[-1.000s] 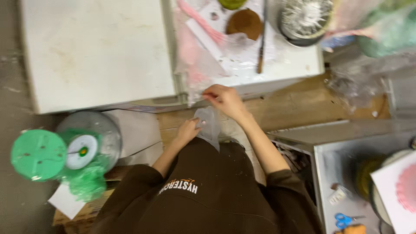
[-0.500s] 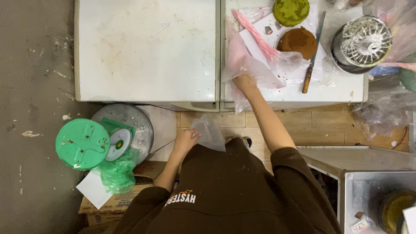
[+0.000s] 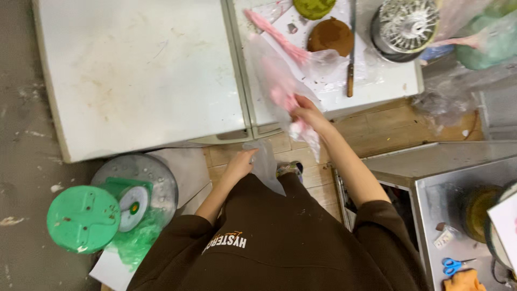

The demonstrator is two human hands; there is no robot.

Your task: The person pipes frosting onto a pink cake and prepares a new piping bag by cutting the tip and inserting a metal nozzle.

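Observation:
My right hand (image 3: 305,113) grips a crumpled clear plastic bag smeared with pink cream (image 3: 280,81) at the front edge of the white table (image 3: 140,81). The bag hangs partly over the edge. My left hand (image 3: 240,163) is lower, near my lap, pinching a smaller clear plastic sheet (image 3: 266,164) that droops over my brown sweatshirt.
On the table lie a pink piping bag (image 3: 274,35), a brown round cake (image 3: 330,35), a green cake (image 3: 314,6), a knife (image 3: 351,59) and a metal turntable (image 3: 405,27). A green kitchen scale (image 3: 89,215) stands on the floor at left. Blue scissors (image 3: 456,265) lie in a metal bin at right.
My right hand has pulled the pink-smeared bag toward the table's front edge. The left hand keeps hold of the clear sheet. The view has shifted slightly.

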